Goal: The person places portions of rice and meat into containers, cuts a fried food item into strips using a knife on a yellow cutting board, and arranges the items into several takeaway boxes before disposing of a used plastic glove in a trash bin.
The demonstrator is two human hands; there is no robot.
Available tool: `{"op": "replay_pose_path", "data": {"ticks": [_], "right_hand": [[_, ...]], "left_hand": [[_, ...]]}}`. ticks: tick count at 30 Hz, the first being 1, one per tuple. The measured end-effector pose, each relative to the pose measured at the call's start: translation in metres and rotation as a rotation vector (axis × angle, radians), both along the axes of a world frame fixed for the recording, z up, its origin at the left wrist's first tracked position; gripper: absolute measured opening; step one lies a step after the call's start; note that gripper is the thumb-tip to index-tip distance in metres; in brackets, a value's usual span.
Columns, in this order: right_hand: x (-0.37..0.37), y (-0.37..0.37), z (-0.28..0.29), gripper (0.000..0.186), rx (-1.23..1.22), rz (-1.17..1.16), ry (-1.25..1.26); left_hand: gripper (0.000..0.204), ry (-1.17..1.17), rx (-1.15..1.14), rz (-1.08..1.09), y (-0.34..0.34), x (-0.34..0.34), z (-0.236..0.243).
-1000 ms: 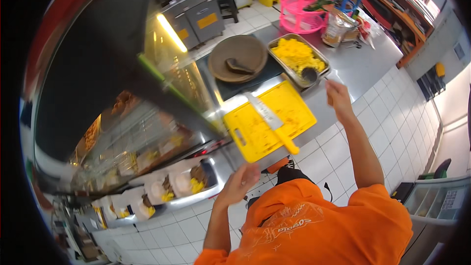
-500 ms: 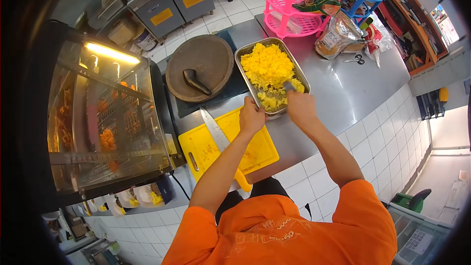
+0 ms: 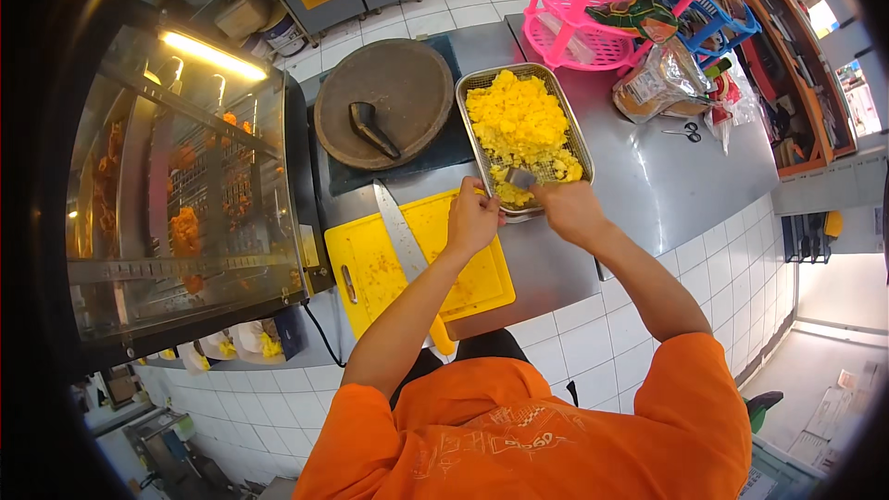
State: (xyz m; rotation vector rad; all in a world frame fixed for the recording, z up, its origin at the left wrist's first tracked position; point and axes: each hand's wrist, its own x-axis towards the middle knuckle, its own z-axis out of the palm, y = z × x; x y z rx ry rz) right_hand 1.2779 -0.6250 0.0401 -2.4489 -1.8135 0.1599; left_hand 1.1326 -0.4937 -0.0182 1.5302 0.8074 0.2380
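A perforated metal tray [image 3: 582, 134] rests on the steel counter, heaped with crumbly yellow mash [image 3: 519, 116]. My left hand [image 3: 474, 220] is closed on the tray's near left corner at the rim. Over the near end of the tray, my right hand [image 3: 569, 210] grips a tool with a flat grey metal head [image 3: 520, 178], which touches the mash; its handle is hidden in my fist. Behind my left forearm lies a yellow cutting board [image 3: 361, 245] with a large yellow-handled knife [image 3: 400, 233] across it.
Left of the tray is a round stone mortar [image 3: 412, 83] with a dark pestle [image 3: 370, 132]. A lit glass display case [image 3: 185, 194] stands further left. At the far right are a pink basket rack [image 3: 565, 23], a plastic bag of food [image 3: 662, 83] and scissors [image 3: 683, 132].
My right hand and the tool have shifted left and nearer within the tray, toward my left hand. My left hand stays at the rim. The whole view has shifted slightly.
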Motion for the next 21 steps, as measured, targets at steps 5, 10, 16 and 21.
{"op": "replay_pose_path", "data": {"ticks": [5,10,16,21], "right_hand": [[0.035,0.025,-0.004,0.026,0.068,0.207,-0.090],[0.051,-0.006,0.001,0.033,-0.110,0.480,-0.114],[0.048,-0.028,0.023,0.017,-0.286,0.188,-0.006],[-0.010,-0.002,0.017,0.011,-0.073,-0.112,0.232]], "left_hand": [[0.017,-0.020,0.009,0.027,-0.003,0.005,0.001],[0.015,-0.057,0.021,0.084,-0.008,0.003,-0.003],[0.014,-0.051,0.024,0.148,-0.013,0.004,0.007],[0.014,-0.070,0.081,0.133,-0.020,0.003,0.014]]}}
